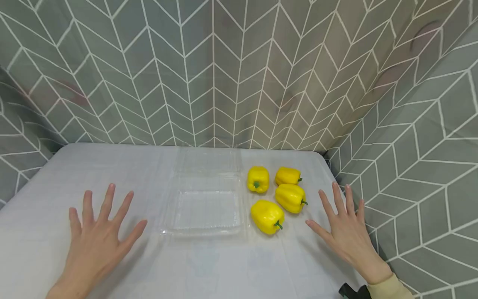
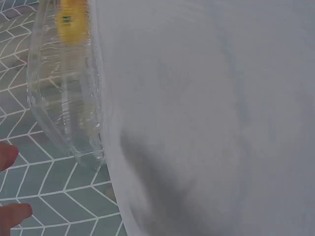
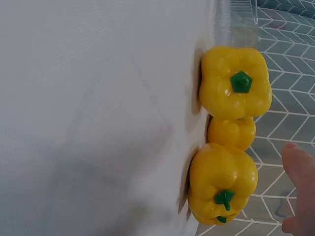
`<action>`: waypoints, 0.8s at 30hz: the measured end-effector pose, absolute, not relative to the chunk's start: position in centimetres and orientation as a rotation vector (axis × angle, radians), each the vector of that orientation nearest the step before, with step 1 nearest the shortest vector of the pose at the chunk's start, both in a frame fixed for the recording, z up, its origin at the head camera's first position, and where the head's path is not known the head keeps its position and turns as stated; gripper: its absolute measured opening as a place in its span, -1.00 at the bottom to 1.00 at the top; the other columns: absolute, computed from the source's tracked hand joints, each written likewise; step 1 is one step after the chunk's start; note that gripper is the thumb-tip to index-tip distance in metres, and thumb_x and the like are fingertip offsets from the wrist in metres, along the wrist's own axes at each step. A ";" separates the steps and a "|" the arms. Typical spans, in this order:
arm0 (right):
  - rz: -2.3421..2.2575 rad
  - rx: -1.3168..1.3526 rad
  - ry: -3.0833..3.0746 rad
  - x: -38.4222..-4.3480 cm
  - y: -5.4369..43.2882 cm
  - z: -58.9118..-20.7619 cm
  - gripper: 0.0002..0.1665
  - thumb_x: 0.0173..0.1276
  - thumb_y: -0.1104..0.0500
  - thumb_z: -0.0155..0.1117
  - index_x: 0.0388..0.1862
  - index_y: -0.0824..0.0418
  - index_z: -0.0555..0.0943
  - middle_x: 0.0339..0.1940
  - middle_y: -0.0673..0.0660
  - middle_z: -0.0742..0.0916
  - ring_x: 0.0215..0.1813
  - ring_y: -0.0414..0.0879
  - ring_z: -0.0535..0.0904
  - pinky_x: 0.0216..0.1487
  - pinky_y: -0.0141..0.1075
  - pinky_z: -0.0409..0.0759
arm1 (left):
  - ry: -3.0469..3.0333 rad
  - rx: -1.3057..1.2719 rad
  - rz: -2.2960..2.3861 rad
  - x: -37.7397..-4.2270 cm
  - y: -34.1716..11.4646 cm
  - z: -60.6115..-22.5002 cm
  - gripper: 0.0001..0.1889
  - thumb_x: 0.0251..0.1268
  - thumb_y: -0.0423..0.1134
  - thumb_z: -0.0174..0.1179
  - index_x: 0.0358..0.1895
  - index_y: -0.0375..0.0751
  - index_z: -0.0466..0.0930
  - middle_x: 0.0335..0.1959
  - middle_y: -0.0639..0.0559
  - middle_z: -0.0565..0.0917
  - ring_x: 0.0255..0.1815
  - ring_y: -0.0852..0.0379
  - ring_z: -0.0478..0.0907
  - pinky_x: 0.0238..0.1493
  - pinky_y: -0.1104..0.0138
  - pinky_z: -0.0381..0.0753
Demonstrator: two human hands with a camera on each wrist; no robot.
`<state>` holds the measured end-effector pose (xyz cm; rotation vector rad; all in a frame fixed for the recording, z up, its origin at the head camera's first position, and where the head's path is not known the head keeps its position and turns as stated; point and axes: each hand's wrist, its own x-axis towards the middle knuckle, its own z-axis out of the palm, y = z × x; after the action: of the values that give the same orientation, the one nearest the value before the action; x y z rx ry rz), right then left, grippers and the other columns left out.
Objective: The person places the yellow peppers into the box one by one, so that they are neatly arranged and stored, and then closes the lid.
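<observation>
My left hand [image 1: 96,243] has its fingers spread over the left of the table, holding nothing, to the left of a clear plastic container [image 1: 169,211]. The container lies with its hinged lid [image 1: 209,161] folded back. To its right are several yellow bell peppers with green stems: one at the front [image 1: 267,216], one at the back left [image 1: 258,179], and two close together on the right, the nearer pepper [image 1: 291,198] and the farther pepper [image 1: 288,175]. Just right of them my right hand [image 1: 349,236] is spread too, with nothing in it. Peppers [image 3: 236,82] also show in the right wrist view.
A white cloth [image 1: 209,265] covers the table. Behind it and along the right side hangs a grey-green curtain [image 1: 224,74] with white chevron lines. A dark strap or device [image 1: 352,292] sits by the right sleeve [image 1: 390,288].
</observation>
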<state>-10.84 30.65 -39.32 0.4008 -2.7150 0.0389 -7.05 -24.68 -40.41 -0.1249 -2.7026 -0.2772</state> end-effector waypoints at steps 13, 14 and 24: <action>0.435 0.434 -2.495 -11.5 27.2 -39.8 -0.26 0.21 0.04 0.45 0.30 0.35 0.48 0.30 0.33 0.55 0.28 0.31 0.44 0.18 0.22 0.43 | -2.710 0.035 -1.092 -8.9 -21.8 -40.7 -0.46 0.49 0.05 0.12 0.39 -0.13 0.43 0.28 -0.26 0.56 0.17 -0.22 0.60 0.11 -0.01 0.63; 0.469 0.437 -2.474 -11.5 26.8 -39.9 -0.29 0.19 0.08 0.46 0.28 0.34 0.50 0.26 0.31 0.58 0.23 0.29 0.47 0.14 0.19 0.46 | -2.698 0.036 -1.161 -9.0 -21.6 -40.8 -0.48 0.49 0.03 0.12 0.38 -0.12 0.44 0.26 -0.23 0.59 0.14 -0.07 0.64 0.09 0.15 0.68; 0.642 0.490 -2.434 -11.5 23.9 -41.3 -0.38 0.20 0.17 0.49 0.25 0.24 0.56 0.16 0.18 0.64 0.19 0.13 0.56 0.10 0.06 0.61 | -2.379 -0.158 -1.565 -9.1 -20.3 -42.5 -0.55 0.36 -0.40 0.26 0.30 -0.33 0.48 0.07 0.51 0.60 0.03 0.54 0.59 -0.04 0.66 0.61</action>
<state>-11.45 23.91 -41.32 0.4895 -2.4342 0.6420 -9.11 -20.27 -42.52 -0.1576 -2.3788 -1.5653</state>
